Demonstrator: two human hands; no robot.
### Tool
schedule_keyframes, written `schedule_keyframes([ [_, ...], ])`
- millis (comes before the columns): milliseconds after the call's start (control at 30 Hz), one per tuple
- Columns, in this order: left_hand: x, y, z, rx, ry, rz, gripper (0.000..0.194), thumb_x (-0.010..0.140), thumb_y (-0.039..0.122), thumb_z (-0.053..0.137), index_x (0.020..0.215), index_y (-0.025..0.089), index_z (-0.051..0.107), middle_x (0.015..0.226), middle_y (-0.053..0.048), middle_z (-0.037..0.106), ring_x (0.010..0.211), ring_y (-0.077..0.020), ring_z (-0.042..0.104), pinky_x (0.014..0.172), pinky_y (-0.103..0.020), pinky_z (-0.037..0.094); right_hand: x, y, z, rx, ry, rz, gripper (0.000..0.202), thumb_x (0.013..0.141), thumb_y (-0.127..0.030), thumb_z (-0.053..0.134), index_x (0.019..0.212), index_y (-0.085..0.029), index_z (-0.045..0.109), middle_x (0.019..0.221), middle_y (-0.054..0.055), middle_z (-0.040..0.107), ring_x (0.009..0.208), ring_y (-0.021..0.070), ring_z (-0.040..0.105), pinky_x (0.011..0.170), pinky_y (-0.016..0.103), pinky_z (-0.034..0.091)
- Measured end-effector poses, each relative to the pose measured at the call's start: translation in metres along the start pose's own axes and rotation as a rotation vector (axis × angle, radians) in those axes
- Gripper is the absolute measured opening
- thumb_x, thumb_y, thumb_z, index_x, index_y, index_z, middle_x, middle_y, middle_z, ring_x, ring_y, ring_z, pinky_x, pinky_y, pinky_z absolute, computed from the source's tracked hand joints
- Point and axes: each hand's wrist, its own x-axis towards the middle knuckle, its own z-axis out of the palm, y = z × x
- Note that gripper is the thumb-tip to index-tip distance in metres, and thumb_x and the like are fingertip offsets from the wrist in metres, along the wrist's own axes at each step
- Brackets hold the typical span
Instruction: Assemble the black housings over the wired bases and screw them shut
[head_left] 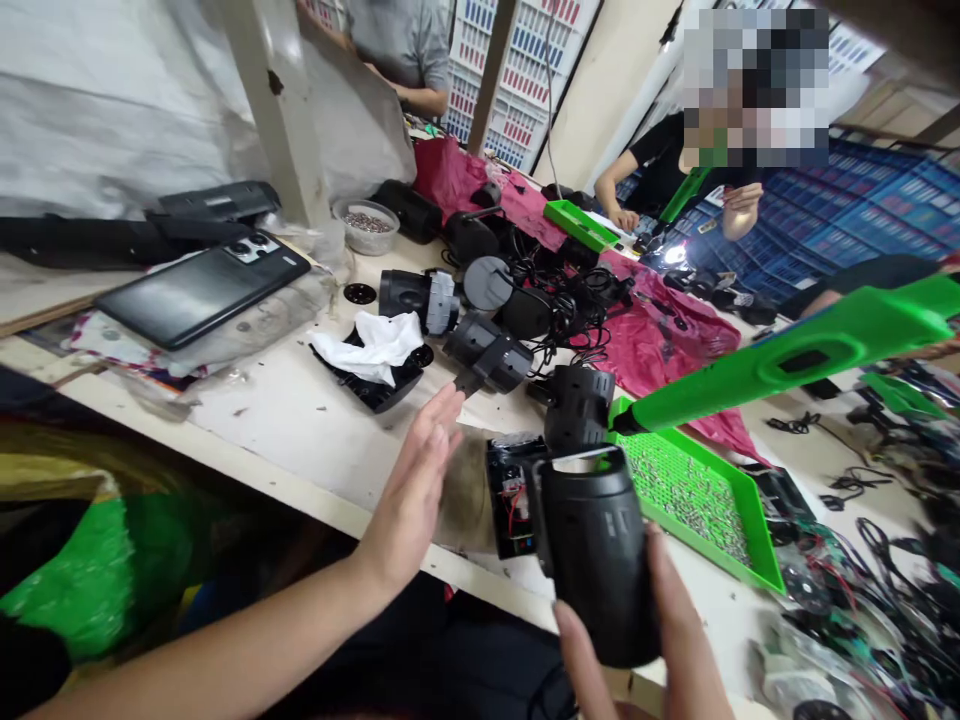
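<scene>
My right hand (675, 620) is closed around a black cylindrical housing (596, 560) with a pale frame at its top end, held over the table's front edge. My left hand (416, 480) is raised with its fingers stretched out and nothing in it, left of the housing. Between the hands, a black open case (512, 497) with red wires lies on the table. Beyond my left fingertips rests a black cylindrical part (491, 352). Another dark housing (579, 405) stands behind the one I hold.
A green tray (765, 540) holds small screws, with a green electric screwdriver (787, 355) above it. A phone (202, 285), white cloth (375, 345) and bowl of screws (366, 225) are at left. Cables and circuit parts crowd the right. Two people work across the table.
</scene>
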Motion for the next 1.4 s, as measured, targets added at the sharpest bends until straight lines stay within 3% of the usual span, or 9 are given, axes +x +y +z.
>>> schedule_keyframes([
  [133,-0.011,-0.003,0.01,-0.258,0.052,-0.122,0.063,0.094,0.06,0.031,0.146,0.025,0.028,0.156,-0.007,0.03,0.144,-0.0202,0.026,0.117,-0.039,0.026,0.011,-0.024,0.03,-0.011,0.019,-0.106,0.079,0.085,-0.042,0.061,0.15,-0.016,0.025,0.136,0.021,0.053,0.118,0.0369,0.059,0.088,0.056,0.053],
  [333,-0.014,-0.013,0.009,-0.385,0.018,-0.186,0.065,0.092,0.064,0.034,0.147,0.03,0.026,0.158,-0.004,0.026,0.146,-0.0194,0.02,0.119,-0.039,0.02,0.017,-0.026,0.05,-0.052,-0.013,-0.119,0.075,0.086,-0.046,0.06,0.148,-0.014,0.03,0.134,0.023,0.054,0.117,0.0385,0.058,0.088,0.058,0.051],
  [600,-0.01,-0.018,0.007,-0.277,-0.051,-0.237,0.061,0.094,0.059,0.034,0.147,0.032,0.025,0.159,-0.003,0.023,0.147,-0.0213,0.016,0.119,-0.044,0.018,0.019,-0.017,0.051,-0.077,-0.101,0.102,0.073,0.085,-0.061,0.051,0.143,-0.019,0.04,0.128,0.019,0.061,0.109,0.0383,0.064,0.075,0.048,0.057],
  [700,-0.006,-0.015,0.009,-0.172,-0.125,-0.292,0.063,0.092,0.056,0.045,0.146,0.028,0.028,0.157,-0.006,0.027,0.146,-0.0226,0.019,0.119,-0.044,0.015,0.013,-0.005,0.051,-0.028,-0.128,0.184,0.074,0.082,-0.064,0.052,0.142,-0.021,0.041,0.13,0.018,0.06,0.108,0.0388,0.064,0.074,0.048,0.057],
  [867,0.0,-0.006,0.016,-0.148,-0.223,-0.384,0.089,0.073,0.039,0.074,0.145,0.02,0.026,0.143,-0.017,0.045,0.131,-0.0309,0.045,0.11,-0.049,0.033,-0.003,0.015,0.054,0.221,-0.125,0.19,0.075,0.084,-0.053,0.057,0.146,-0.018,0.034,0.141,0.018,0.049,0.124,0.0377,0.053,0.095,0.056,0.048],
  [1000,0.005,-0.002,0.023,0.027,-0.23,-0.364,0.078,0.063,0.033,0.081,0.132,0.021,0.046,0.135,-0.015,0.052,0.121,-0.0317,0.053,0.106,-0.049,0.036,-0.016,0.02,0.057,0.256,-0.068,0.16,0.077,0.084,-0.048,0.06,0.148,-0.017,0.03,0.142,0.021,0.047,0.124,0.0377,0.053,0.096,0.057,0.047],
  [1100,0.005,-0.007,0.031,-0.095,-0.282,-0.333,0.068,0.062,0.032,0.081,0.122,0.019,0.051,0.124,-0.013,0.06,0.117,-0.0296,0.056,0.105,-0.046,0.037,-0.021,0.018,0.058,0.247,-0.031,0.151,0.08,0.083,-0.049,0.06,0.149,-0.017,0.029,0.141,0.022,0.048,0.124,0.0386,0.053,0.094,0.056,0.049],
  [1233,0.002,-0.017,0.043,-0.269,-0.312,-0.37,0.08,0.06,0.027,0.085,0.127,0.022,0.041,0.119,-0.009,0.064,0.114,-0.0265,0.059,0.104,-0.044,0.037,-0.022,0.01,0.057,0.228,0.003,0.188,0.076,0.085,-0.048,0.058,0.148,-0.017,0.029,0.142,0.022,0.047,0.126,0.0386,0.051,0.093,0.057,0.049],
  [1400,-0.003,-0.025,0.049,-0.221,-0.259,-0.344,0.071,0.066,0.029,0.082,0.127,0.025,0.044,0.116,-0.005,0.066,0.11,-0.0254,0.06,0.101,-0.042,0.04,-0.018,0.001,0.055,0.222,0.013,0.187,0.072,0.087,-0.044,0.057,0.148,-0.018,0.028,0.141,0.019,0.049,0.124,0.0355,0.053,0.092,0.054,0.052],
])
